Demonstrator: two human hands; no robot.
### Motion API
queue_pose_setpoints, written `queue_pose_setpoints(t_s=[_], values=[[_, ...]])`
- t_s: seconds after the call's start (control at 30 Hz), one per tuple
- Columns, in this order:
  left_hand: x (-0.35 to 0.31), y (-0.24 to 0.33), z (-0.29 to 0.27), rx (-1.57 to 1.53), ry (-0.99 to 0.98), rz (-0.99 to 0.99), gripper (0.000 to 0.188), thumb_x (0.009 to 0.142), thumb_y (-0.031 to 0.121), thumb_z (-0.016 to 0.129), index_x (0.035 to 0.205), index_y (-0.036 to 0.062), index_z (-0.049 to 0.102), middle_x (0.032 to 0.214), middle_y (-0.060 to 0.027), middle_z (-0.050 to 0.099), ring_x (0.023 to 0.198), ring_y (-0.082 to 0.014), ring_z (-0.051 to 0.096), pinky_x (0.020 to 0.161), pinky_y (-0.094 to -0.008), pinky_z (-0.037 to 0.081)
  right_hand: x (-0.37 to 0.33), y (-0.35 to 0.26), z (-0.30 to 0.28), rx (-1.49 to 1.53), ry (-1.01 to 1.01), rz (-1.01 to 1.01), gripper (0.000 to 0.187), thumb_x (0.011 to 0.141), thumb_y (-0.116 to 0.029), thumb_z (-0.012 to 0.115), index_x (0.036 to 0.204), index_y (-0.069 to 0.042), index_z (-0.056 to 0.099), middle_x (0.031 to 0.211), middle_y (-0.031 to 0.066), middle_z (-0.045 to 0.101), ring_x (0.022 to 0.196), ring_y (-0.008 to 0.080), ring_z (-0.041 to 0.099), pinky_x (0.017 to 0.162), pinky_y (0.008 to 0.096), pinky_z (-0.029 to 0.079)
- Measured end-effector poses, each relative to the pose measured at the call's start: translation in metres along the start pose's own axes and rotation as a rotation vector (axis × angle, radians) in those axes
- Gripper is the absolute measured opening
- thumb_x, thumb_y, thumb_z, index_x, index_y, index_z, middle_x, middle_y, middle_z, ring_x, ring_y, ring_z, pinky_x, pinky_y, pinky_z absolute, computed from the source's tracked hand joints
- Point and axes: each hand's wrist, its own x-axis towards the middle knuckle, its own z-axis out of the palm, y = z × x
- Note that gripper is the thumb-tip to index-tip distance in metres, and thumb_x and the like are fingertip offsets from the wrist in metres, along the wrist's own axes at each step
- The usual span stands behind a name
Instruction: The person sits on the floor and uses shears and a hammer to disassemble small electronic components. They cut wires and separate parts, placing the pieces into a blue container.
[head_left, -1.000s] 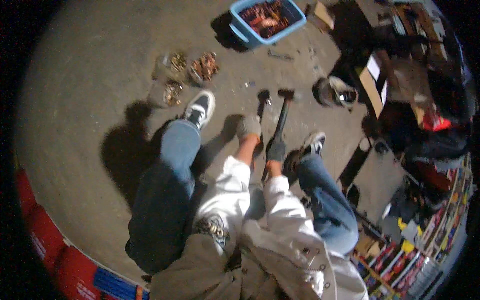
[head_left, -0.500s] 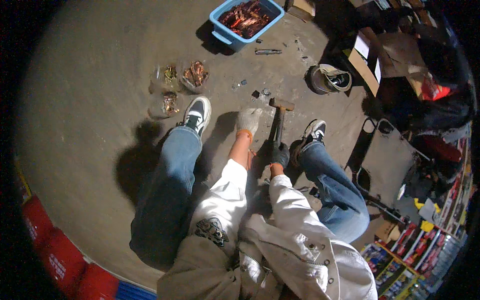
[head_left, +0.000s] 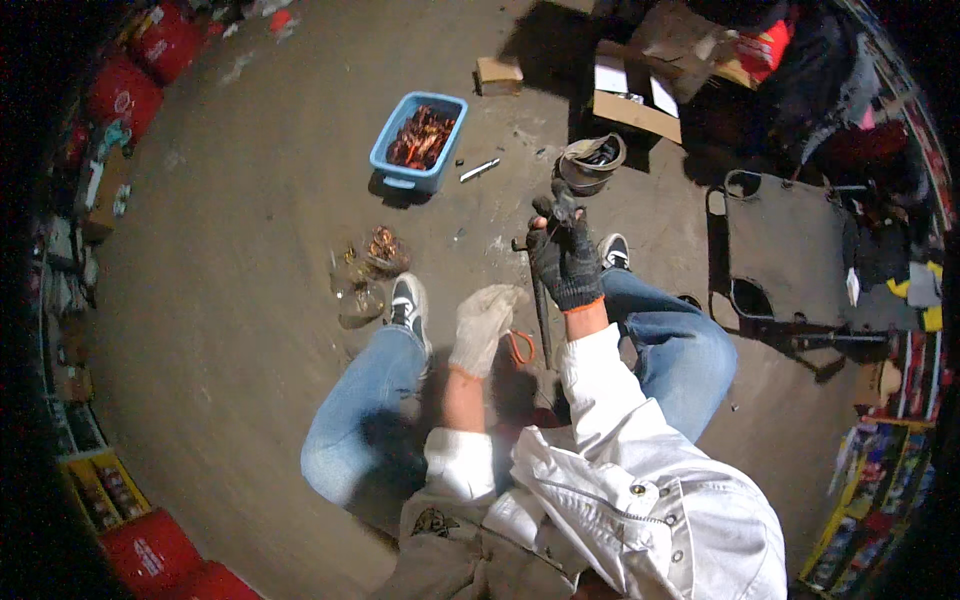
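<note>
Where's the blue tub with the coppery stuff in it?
In the head view, the blue tub is on the floor, above the middle and a bit left. A silvery bar lies just right of it.

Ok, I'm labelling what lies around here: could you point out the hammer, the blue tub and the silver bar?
Hammer (head_left: 542, 310): head view, on its handle.
Blue tub (head_left: 424, 184): head view, on its near wall.
Silver bar (head_left: 480, 170): head view, midway along it.

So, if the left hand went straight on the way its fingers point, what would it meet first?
The left hand would likely meet the dark handle first, then the right hand; depth is unclear, so it might pass above the handle.
</note>
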Motion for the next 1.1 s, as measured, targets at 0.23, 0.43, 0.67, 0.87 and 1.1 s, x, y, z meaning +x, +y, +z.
queue_pose_setpoints(t_s=[0.23,0.43,0.67,0.87,1.1], values=[[-0.064,0.044,0.01,0.398,-0.149,0.128,0.024,0.084,0.015,0.062,0.102,-0.0012,0.061,0.097,-0.0073,0.066,0.091,-0.0152,0.061,0.081,-0.0262,0.046,-0.051,-0.011,0.092,-0.254,-0.092,-0.023,0.051,0.088,-0.035,0.059,0.126,-0.004,0.045,0.11,0.0116,0.058,0.097,0.0205,0.056,0.081,0.0333,0.048],[-0.099,0.091,0.044,0.856,0.073,0.643,0.049,0.073,0.017,0.068,0.117,0.0012,0.055,0.115,-0.0169,0.056,0.111,-0.0311,0.051,0.096,-0.0382,0.038,-0.083,-0.019,0.152,-1.267,-0.106,-0.334,0.038,0.092,-0.027,0.054,0.116,0.001,0.053,0.108,0.0129,0.062,0.096,0.0194,0.059,0.084,0.0303,0.048],[-0.118,0.113,0.058,1.423,0.253,0.687,0.065,0.07,0.017,0.072,0.129,0.0089,0.047,0.132,-0.0215,0.041,0.125,-0.0364,0.036,0.103,-0.0426,0.031,-0.113,-0.02,0.201,-1.143,-0.117,-0.267,0.045,0.081,-0.026,0.07,0.113,0.003,0.056,0.107,0.0144,0.063,0.1,0.0235,0.06,0.089,0.0353,0.046],[-0.125,0.118,0.064,1.214,0.259,0.78,0.077,0.063,0.011,0.075,0.133,0.0114,0.043,0.134,-0.0186,0.039,0.126,-0.0344,0.035,0.105,-0.0448,0.028,-0.12,-0.018,0.213,-1.443,-0.303,-0.56,0.041,0.072,-0.01,0.074,0.111,-0.003,0.061,0.11,0.0099,0.062,0.1,0.02,0.059,0.087,0.0326,0.046],[-0.117,0.124,0.054,0.41,0.041,0.434,0.06,0.08,0.0,0.062,0.135,0.0026,0.038,0.126,-0.0157,0.05,0.107,-0.0217,0.053,0.092,-0.0303,0.044,-0.118,-0.027,0.206,-0.968,-0.115,-0.369,0.042,0.089,-0.031,0.059,0.116,0.001,0.055,0.107,0.0125,0.063,0.098,0.0218,0.06,0.087,0.0327,0.047]])
